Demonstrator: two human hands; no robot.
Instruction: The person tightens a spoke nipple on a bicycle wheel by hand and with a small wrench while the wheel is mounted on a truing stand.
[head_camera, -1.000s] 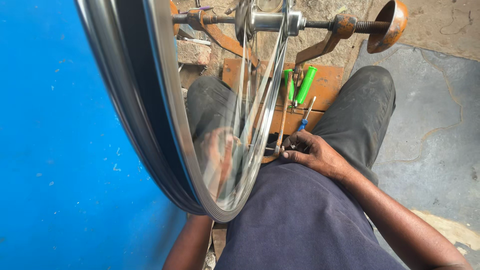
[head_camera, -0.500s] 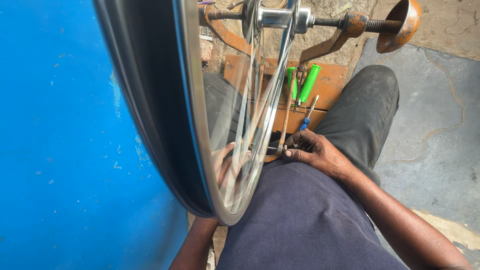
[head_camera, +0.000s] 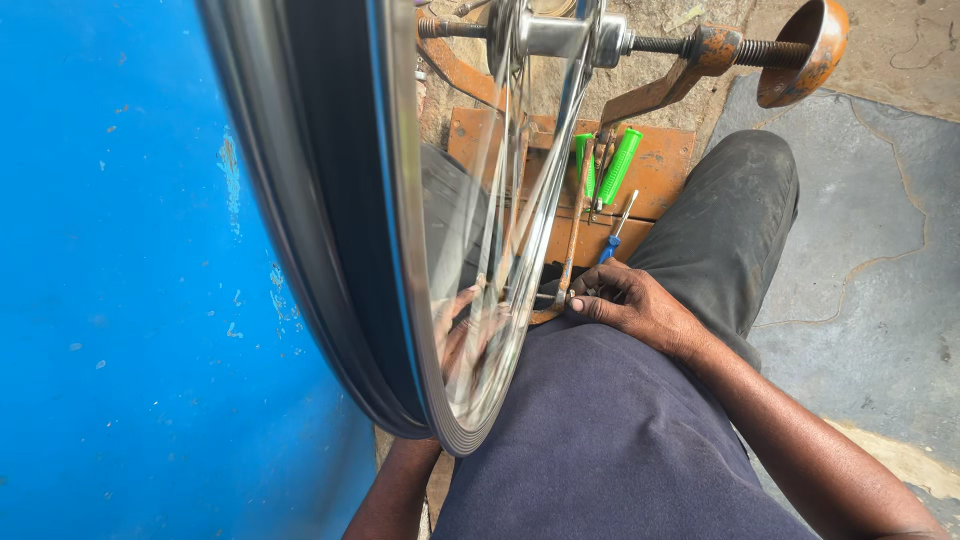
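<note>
My right hand pinches a spoke; my left hand's fingers, blurred, can't be read. The wheel rim looks stiff and light.

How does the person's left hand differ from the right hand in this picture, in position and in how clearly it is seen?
The left hand is behind the blurred spokes of the wheel, seen only dimly; the right hand is in plain view beside the wheel. The left forearm comes up under the rim; the right hand lies in the lap, fingers bent at a small metal part. Both are bare and low, near the wheel's bottom.
</note>
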